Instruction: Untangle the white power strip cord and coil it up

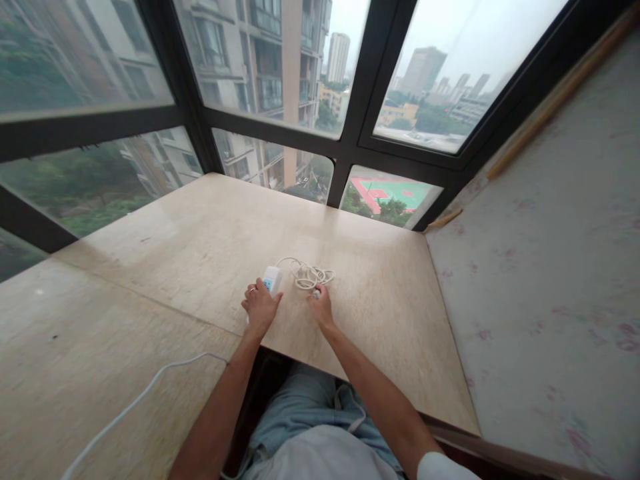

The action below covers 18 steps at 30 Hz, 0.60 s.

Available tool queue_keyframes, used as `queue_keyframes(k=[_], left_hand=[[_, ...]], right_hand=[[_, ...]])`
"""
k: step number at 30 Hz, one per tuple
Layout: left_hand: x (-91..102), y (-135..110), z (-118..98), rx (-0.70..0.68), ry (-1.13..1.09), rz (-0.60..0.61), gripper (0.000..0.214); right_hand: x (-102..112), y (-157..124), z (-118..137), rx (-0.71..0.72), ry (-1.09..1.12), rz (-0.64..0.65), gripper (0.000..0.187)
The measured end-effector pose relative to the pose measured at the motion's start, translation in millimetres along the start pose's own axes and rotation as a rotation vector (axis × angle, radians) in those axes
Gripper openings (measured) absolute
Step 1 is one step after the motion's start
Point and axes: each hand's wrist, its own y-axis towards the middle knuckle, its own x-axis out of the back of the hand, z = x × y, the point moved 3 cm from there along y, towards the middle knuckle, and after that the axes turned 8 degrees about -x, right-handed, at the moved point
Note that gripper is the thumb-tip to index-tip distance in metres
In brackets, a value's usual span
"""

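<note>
A white power strip with a blue socket face lies on the stone ledge. My left hand, a ring on one finger, rests over its near part, the fingers on one side and the thumb on the other. From the strip's far end runs a white cord, which lies in a loose coil to the right. My right hand is at the near side of the coil, pinching a small whitish plug. The fingers partly cover the plug, so its prongs cannot be made out.
Another white cable crosses the ledge at the lower left and passes by my left forearm. Dark-framed windows border the far and left sides. A flowered wall stands to the right. My lap is below the front edge.
</note>
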Motion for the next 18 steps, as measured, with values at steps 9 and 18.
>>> queue_keyframes(k=[9,18], left_hand=[[0.3,2.4,16.5,-0.002,0.018,-0.048,0.086],[-6.5,4.6,26.7,0.062,-0.061,0.001,0.067]], right_hand=[[-30.1,-20.0,41.3,0.382,-0.133,0.537,0.036],[59.8,-31.9,5.3,0.244,-0.09,0.578,0.024]])
